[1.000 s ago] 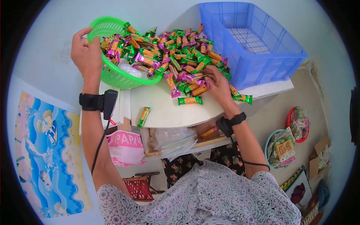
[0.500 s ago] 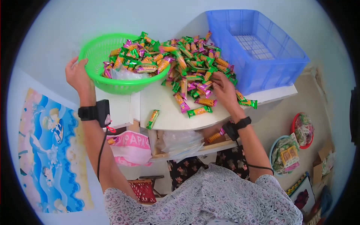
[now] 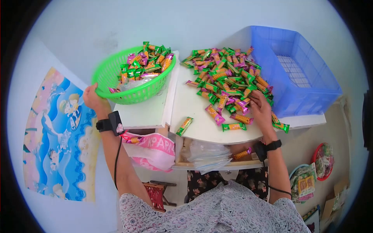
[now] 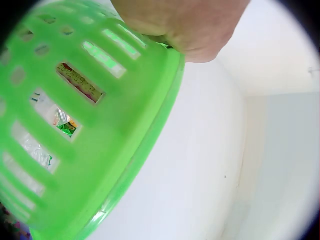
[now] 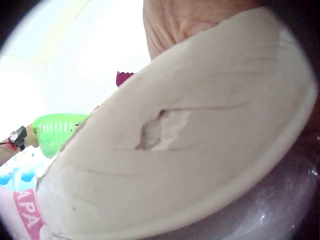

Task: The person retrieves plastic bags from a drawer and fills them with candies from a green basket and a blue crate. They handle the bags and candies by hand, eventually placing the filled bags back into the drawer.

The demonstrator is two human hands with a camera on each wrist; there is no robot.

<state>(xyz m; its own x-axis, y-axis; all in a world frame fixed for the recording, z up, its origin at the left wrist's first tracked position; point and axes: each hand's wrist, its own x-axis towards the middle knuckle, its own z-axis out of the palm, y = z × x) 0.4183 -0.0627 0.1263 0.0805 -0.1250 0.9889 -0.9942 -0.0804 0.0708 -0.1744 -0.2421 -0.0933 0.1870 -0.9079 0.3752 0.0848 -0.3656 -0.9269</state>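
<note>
tabletop (image 3: 194, 106): basket (image 3: 130, 96) mouth-up, perhaps aslant

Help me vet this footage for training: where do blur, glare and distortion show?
Head: wide-angle bowing and black corners; the green basket looks soft along its left edge. Left wrist: a bright glint on the basket's rim. Right wrist: the background washes out near white, upper left.

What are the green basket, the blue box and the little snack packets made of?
The green basket looks like smooth plastic: its slotted wall seems all one piece, and its rim shines. The blue box seems plastic too, with ribbed, slightly see-through walls. The snack packets look like thin, shiny plastic film, crinkled and glinting, though maybe foil-lined; I can't tell.
</note>
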